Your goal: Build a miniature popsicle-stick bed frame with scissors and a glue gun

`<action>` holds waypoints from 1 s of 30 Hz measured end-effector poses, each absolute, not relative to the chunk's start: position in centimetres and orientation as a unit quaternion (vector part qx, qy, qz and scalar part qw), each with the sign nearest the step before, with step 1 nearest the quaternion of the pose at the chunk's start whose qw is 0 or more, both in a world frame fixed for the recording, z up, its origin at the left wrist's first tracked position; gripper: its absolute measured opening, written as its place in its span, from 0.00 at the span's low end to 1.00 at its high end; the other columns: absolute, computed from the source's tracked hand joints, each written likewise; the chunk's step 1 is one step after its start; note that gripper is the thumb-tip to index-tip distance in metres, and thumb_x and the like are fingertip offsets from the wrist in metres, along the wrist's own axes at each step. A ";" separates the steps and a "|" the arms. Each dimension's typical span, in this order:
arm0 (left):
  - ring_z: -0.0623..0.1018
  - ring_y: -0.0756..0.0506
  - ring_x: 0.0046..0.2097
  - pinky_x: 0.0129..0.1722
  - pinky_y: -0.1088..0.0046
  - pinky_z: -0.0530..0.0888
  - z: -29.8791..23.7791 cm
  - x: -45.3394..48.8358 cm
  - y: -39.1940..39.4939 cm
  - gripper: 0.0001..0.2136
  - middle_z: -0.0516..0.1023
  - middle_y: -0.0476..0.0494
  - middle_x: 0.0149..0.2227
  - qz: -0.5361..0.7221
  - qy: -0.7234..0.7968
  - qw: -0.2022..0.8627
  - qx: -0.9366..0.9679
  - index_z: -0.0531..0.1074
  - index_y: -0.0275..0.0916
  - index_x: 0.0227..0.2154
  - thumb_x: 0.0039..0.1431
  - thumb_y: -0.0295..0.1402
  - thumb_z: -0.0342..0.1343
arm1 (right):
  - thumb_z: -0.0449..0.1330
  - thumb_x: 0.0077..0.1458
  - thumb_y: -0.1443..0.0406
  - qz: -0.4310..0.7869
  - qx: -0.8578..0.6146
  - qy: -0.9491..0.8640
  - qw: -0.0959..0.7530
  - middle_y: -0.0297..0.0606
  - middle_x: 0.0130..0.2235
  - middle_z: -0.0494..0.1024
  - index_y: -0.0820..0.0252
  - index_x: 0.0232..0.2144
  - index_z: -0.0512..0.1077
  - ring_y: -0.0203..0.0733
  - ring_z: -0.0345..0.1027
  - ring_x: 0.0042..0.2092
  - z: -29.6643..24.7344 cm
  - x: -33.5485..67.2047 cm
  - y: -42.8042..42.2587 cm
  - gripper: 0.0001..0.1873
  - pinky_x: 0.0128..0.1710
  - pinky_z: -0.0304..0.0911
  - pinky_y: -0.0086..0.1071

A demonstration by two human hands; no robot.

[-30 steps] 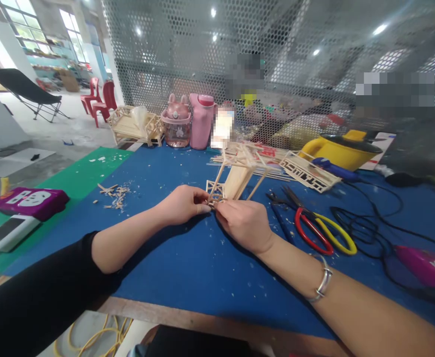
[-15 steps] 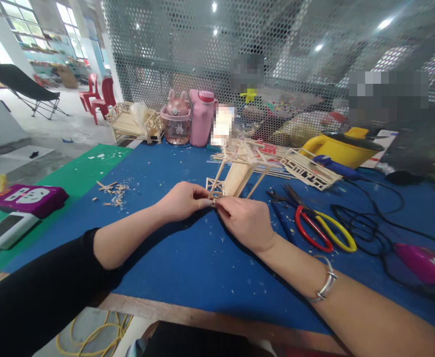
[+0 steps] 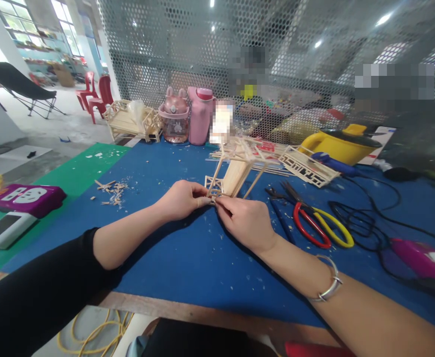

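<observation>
A small wooden stick model (image 3: 237, 173) stands tilted on the blue table mat (image 3: 188, 277), its long posts and flat panel leaning up and away from me. At its near lower edge, my left hand (image 3: 182, 199) pinches the light wooden frame between thumb and fingers. Close beside it, my right hand (image 3: 249, 220) is closed with its fingertips on the same lower edge, almost meeting the left fingertips. Whatever small piece lies between the fingertips is mostly hidden.
Right of my hands lie scissors (image 3: 314, 223), a dark pen-like tool (image 3: 282, 220) and a blue glue gun (image 3: 334, 164) with a black cable. Wood scraps (image 3: 112, 192) lie left. Behind stand another stick model (image 3: 134, 121), pink bottles (image 3: 200, 116) and a yellow pot (image 3: 346, 145).
Both hands stay at the model's lower edge with hardly any movement. The whole view has shifted slightly.
</observation>
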State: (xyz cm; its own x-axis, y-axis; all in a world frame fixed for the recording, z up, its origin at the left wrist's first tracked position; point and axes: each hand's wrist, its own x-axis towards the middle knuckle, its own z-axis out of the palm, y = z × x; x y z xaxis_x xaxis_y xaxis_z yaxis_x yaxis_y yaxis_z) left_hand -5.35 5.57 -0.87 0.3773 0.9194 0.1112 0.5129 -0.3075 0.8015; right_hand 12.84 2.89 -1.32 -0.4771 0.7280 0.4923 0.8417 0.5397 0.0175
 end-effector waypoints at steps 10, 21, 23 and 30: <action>0.71 0.50 0.29 0.29 0.75 0.64 -0.9 -5.3 5.5 0.14 0.77 0.47 0.28 0.297 0.482 0.351 0.746 0.77 0.35 0.33 0.51 0.40 0.54 | 0.51 0.59 0.61 -0.124 -0.473 -0.849 0.199 0.37 0.32 0.81 0.57 0.35 0.77 0.37 0.72 0.30 -1.3 12.6 3.0 0.15 0.27 0.52 0.28; 0.69 0.50 0.28 0.28 0.74 0.64 -0.8 -5.4 5.3 0.11 0.75 0.49 0.26 0.289 0.485 0.333 0.755 0.77 0.36 0.33 0.48 0.36 0.56 | 0.51 0.58 0.62 -0.130 -0.471 -0.850 0.198 0.36 0.31 0.81 0.57 0.34 0.77 0.37 0.72 0.29 -1.4 12.6 3.1 0.14 0.26 0.50 0.29; 0.70 0.50 0.28 0.28 0.74 0.64 -0.8 -5.4 5.3 0.12 0.75 0.49 0.26 0.289 0.483 0.337 0.755 0.77 0.36 0.33 0.49 0.37 0.56 | 0.51 0.58 0.61 -0.130 -0.472 -0.850 0.196 0.35 0.31 0.81 0.57 0.34 0.77 0.37 0.72 0.29 -1.4 12.6 3.1 0.14 0.26 0.51 0.29; 0.70 0.50 0.29 0.29 0.74 0.64 -1.0 -5.5 5.6 0.14 0.77 0.47 0.28 0.291 0.470 0.345 0.759 0.78 0.37 0.34 0.52 0.40 0.54 | 0.53 0.57 0.63 -0.136 -0.451 -0.849 0.240 0.35 0.32 0.81 0.56 0.34 0.77 0.38 0.74 0.30 -1.2 12.9 2.9 0.12 0.26 0.56 0.28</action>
